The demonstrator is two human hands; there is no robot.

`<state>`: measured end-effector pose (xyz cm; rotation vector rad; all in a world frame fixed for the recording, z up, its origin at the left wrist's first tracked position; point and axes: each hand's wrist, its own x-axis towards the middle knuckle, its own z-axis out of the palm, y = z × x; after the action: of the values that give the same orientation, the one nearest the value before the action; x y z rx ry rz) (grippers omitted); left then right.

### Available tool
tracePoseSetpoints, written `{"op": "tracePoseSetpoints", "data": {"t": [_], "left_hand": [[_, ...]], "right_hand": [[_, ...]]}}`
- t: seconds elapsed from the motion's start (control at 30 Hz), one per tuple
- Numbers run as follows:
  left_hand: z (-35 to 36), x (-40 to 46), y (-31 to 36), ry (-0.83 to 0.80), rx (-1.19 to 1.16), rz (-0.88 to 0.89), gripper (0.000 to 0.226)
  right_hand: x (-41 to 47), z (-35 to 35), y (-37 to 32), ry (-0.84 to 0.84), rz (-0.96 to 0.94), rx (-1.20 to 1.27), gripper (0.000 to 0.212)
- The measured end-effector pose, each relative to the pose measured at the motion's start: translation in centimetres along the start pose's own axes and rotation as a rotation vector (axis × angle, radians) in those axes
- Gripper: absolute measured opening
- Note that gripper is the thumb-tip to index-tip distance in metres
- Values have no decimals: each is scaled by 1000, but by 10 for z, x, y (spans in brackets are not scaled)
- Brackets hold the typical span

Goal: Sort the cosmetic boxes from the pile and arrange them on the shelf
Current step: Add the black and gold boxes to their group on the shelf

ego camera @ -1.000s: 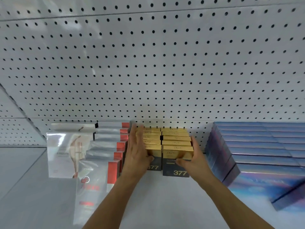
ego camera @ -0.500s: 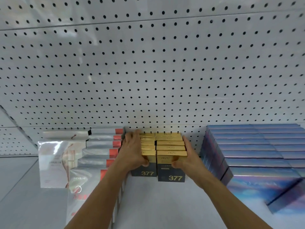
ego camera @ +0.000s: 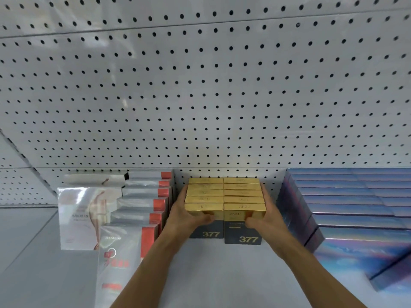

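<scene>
Against the pegboard (ego camera: 204,96), on the shelf (ego camera: 211,270): gold boxes (ego camera: 224,196) in two rows of five, ten counted. Left hand (ego camera: 189,216) and right hand (ego camera: 266,218) flank the block, fingers clamped on its sides, thumbs on the front faces. Narrow gaps to silver-red boxes (ego camera: 142,205) left, blue boxes (ego camera: 347,203) right, these cut off at frame edge. Shelf front open.

- white pegboard back panel (ego camera: 200,90), dotted all over with rows of small dark holes, fills most of the view
- another pegboard section (ego camera: 15,187) sits off at the far left, behind a dividing edge
</scene>
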<state>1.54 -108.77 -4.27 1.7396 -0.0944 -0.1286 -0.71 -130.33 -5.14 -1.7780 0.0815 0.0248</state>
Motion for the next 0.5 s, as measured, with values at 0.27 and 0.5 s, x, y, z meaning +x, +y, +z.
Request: {"op": "tracePoseSetpoints", "data": {"t": [0.27,0.5], "left_hand": [[9,4,-11,-18,-26,-19,105],[19,4,-16,-1,-99,26,101]], "right_hand": [[-3,-7,7,37,46,16,98],[0,-11,13,48,-18,35,103]]}}
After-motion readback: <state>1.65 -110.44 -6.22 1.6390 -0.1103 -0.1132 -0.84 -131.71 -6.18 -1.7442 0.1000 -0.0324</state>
